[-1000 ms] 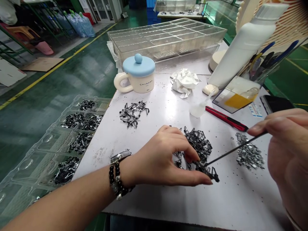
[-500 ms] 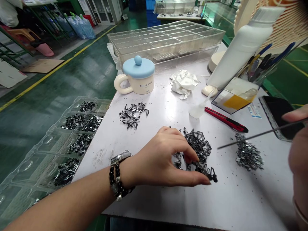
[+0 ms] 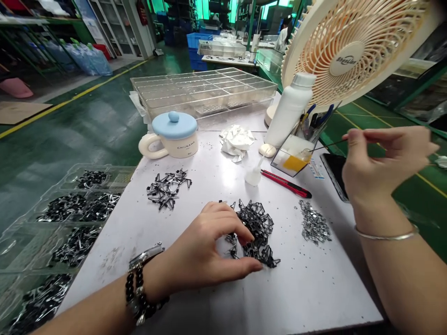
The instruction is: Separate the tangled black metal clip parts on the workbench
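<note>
My left hand (image 3: 213,249) rests beside a pile of small black frame-shaped parts (image 3: 256,228), thumb and fingertips apart at its left edge, with nothing visible between them. My right hand (image 3: 384,160) is raised at the right, pinching a thin dark rod (image 3: 330,145) that points left toward a clear holder (image 3: 291,160) with pens and a yellow label. Flat silvery metal pieces (image 3: 314,222) lie in a small heap right of the black pile. Further left is a looser group of black parts with metal legs (image 3: 167,188).
Behind stand a blue-lidded mug (image 3: 181,144), crumpled tissue (image 3: 237,139), a white bottle (image 3: 289,111), a fan (image 3: 345,60) and a clear compartment tray (image 3: 206,93). A small squeeze bottle (image 3: 253,177), red cutter (image 3: 286,184) and phone (image 3: 333,174) lie nearer. Part-filled trays (image 3: 31,242) sit at left.
My right hand has come further into view and risen with the rod, whose tip has gone from near the silvery pieces to the clear holder. The view has tilted up and shifted right.
</note>
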### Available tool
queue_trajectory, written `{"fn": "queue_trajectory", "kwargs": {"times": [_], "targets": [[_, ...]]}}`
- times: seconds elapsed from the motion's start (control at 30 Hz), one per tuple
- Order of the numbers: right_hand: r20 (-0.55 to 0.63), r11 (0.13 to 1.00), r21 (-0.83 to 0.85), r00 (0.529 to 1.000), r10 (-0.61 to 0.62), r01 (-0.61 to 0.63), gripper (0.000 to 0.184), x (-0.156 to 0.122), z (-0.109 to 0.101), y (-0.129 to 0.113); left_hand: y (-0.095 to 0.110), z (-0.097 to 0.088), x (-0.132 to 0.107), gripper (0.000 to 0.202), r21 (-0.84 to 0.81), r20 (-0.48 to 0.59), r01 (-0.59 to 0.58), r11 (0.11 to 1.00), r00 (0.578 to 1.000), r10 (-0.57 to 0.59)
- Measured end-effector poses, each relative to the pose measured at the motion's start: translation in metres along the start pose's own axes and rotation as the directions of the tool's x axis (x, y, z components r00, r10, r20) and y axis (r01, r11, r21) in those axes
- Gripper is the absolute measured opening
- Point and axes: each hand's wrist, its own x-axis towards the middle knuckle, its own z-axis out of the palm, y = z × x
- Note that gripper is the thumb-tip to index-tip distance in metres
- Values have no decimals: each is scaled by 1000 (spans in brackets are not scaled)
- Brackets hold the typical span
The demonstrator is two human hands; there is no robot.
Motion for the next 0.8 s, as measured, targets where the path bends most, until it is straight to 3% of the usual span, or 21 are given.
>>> {"fn": "queue_trajectory", "kwargs": {"times": [0.13,0.23,0.33,0.43,0.6,0.8], "targets": [[-31,953,-301,998,-47,35,44,-7,-7,-3,1,-1,-1,20,-6,-7,1,1000,1000,-1],[118,909,-394,988,-97,136,27,-22,-9,-1,0,-1,-2,21,-6,4,27,1000,1000,-27],[432,878,-377,894,-115,296,16,-40,-7,5,-2,1,-4,21,-26,-12,8,1000,1000,-8],[591,864,-353,801,-92,360,17,-52,0,12,-4,2,-4,21,-27,-10,4,1000,1000,-5],[622,861,-376,782,-39,342,24,-52,7,19,-2,0,-1,21,1,2,19,1000,1000,-19],[576,855,-418,818,-11,306,31,-47,-6,29,-1,-2,-2,22,5,-1,9,1000,1000,-9]]}}
